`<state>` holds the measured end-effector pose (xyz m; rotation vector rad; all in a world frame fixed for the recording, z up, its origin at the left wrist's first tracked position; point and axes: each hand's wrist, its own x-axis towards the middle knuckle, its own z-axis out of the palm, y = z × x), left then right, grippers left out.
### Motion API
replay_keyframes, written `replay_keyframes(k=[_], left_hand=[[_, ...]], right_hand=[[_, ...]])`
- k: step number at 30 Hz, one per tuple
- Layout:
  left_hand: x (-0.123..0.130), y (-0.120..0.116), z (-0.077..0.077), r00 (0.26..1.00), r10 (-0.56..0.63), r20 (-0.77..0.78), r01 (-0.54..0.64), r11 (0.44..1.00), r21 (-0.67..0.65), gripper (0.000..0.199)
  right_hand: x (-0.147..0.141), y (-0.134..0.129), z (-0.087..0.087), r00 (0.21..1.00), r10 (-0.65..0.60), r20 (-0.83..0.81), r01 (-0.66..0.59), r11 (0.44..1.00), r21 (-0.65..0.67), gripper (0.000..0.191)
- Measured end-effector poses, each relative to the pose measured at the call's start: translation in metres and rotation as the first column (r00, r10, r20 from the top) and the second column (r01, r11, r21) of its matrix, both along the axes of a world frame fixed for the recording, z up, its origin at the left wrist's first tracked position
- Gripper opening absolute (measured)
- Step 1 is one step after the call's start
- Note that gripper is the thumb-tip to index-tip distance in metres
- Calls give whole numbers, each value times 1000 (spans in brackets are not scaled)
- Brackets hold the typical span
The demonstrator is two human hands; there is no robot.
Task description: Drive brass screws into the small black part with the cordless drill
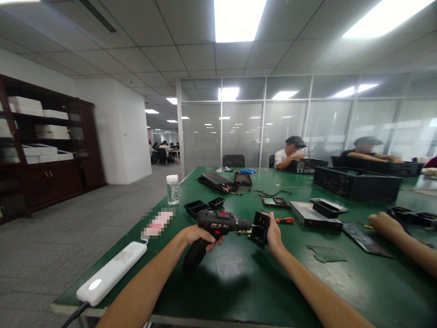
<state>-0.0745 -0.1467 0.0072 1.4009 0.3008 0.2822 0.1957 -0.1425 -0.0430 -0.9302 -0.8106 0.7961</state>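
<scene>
Open black case (260,231) pinched by right hand (274,233), drill (215,222) gripped in left hand (198,235), white boxes (29,105) inside cabinet (89,146)

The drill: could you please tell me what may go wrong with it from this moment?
The drill, held in the left grip, points at the black part, which the right grip alone seems to steady. If the drill runs, the part might twist, or the tip might slip towards that grip. Small gold-coloured pieces lie on the table near the drill's front end in this view; a dropped part could scatter them.
</scene>
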Motion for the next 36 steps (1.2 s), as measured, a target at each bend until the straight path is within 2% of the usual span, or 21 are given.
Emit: replay_keyframes(k=[36], left_hand=[[-1,2,-2,1000,11,-3,-11,1000,9,37]], right_hand=[[-1,-3,4,999,26,-46,-27,999,-28,51]])
